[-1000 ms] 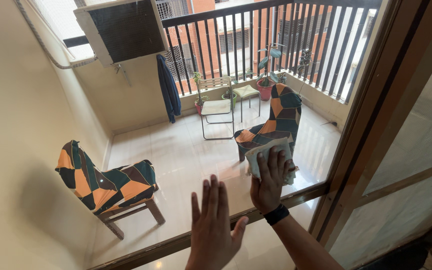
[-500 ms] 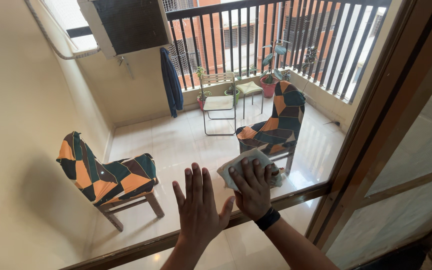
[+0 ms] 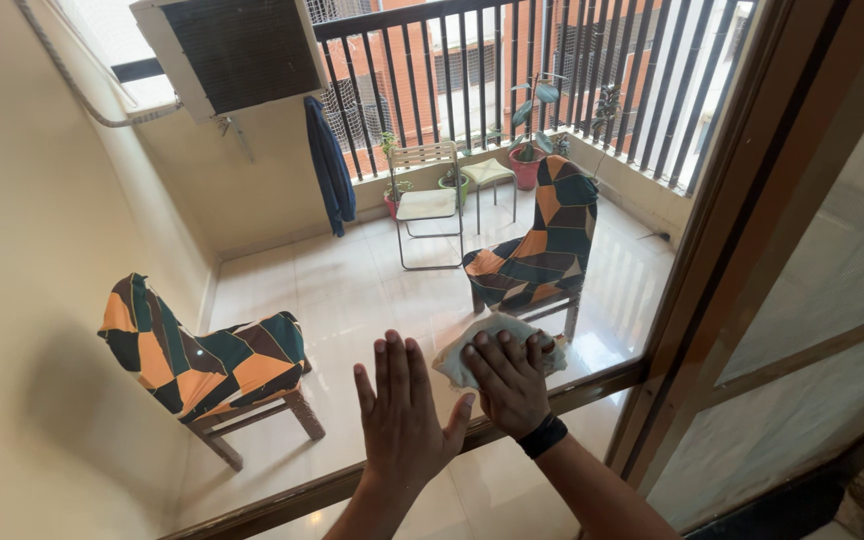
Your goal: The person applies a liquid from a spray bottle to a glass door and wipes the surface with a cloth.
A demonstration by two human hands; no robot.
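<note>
cloth (image 3: 455, 357) is a pale wad pressed flat on the glass pane (image 3: 282, 300), low down, just above the wooden crossbar (image 3: 592, 388). my right hand (image 3: 510, 385) is spread over it, fingers pinning it to the glass rather than fisted round it. my left hand (image 3: 400, 418) is open, palm flat on the pane just beside the right, holding nothing.

risks, my read: cloth is only pinned by pressure, so easing off would likely drop it. both hands lean on one pane; too much weight loads the glass and frame (image 3: 722, 230). bunched cloth may smear rather than wipe.

count: 1 cloth, 2 hands, 1 black wristband (image 3: 543, 437). through the glass: 2 patterned covered chairs (image 3: 202, 365), 1 folding chair (image 3: 426, 205), 1 small stool (image 3: 490, 176), 1 blue garment (image 3: 330, 170) on the railing (image 3: 472, 70), 1 wall unit (image 3: 227, 55), a few potted plants, exact number unclear.
</note>
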